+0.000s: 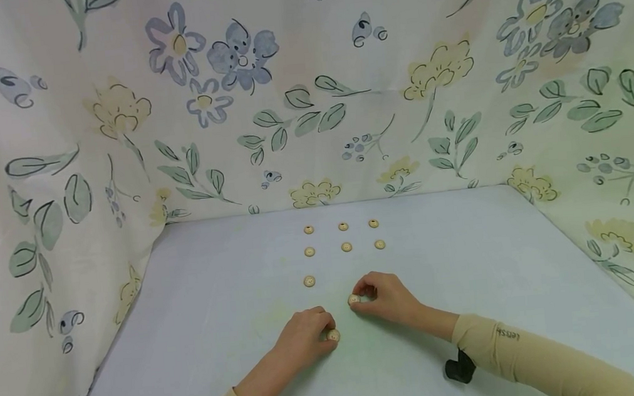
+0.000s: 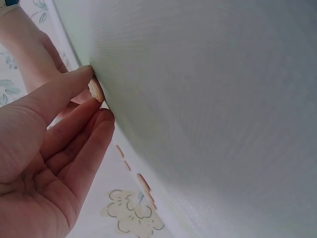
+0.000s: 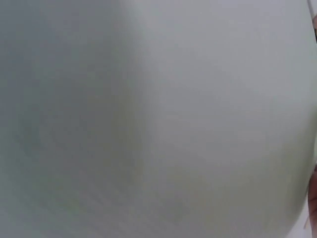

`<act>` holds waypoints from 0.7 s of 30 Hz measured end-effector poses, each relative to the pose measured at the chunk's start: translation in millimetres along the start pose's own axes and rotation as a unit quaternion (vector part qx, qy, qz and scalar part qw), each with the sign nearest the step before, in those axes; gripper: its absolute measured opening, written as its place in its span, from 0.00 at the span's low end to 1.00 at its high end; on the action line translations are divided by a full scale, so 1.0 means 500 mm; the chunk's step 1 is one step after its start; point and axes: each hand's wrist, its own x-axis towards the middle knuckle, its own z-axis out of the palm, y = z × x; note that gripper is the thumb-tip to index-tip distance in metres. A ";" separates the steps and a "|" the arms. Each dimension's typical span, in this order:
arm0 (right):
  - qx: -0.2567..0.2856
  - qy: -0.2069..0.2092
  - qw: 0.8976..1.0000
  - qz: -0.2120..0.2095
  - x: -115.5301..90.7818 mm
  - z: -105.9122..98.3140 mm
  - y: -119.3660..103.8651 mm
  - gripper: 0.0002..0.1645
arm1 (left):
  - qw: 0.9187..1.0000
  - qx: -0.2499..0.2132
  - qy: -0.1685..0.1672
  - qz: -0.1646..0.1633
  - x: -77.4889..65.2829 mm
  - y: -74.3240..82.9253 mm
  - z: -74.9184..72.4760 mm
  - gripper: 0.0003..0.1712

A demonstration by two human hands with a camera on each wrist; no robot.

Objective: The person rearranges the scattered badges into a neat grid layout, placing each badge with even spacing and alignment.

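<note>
Between thumb and fingertips, my left hand (image 1: 303,339) pinches a round wooden button (image 1: 333,335) low over the white table. The left wrist view shows that button (image 2: 96,89) edge-on at the fingertips. Slightly farther forward and to the right, my right hand (image 1: 386,297) pinches another wooden button (image 1: 353,300) by its edge. Beyond the hands, a single button (image 1: 310,281) lies on the table. Behind it are a row of three, with its middle button (image 1: 346,247), and a farther row of three, with its middle one (image 1: 343,226).
The white tabletop (image 1: 218,295) runs back to a floral curtain (image 1: 290,150), which also hangs along both sides. Black wrist devices show under the sleeves, the right one (image 1: 459,368) more fully. Mostly bare table surface (image 3: 173,124) fills the right wrist view.
</note>
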 end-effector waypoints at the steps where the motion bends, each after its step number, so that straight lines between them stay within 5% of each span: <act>1: -0.001 0.004 1.000 0.002 0.004 -0.001 0.002 0.08 | 1.000 0.000 0.001 0.000 0.000 0.000 0.000 0.04; 21: -0.031 0.034 0.999 0.029 0.060 -0.011 0.032 0.09 | 1.000 -0.002 -0.013 -0.013 -0.003 0.005 -0.002 0.05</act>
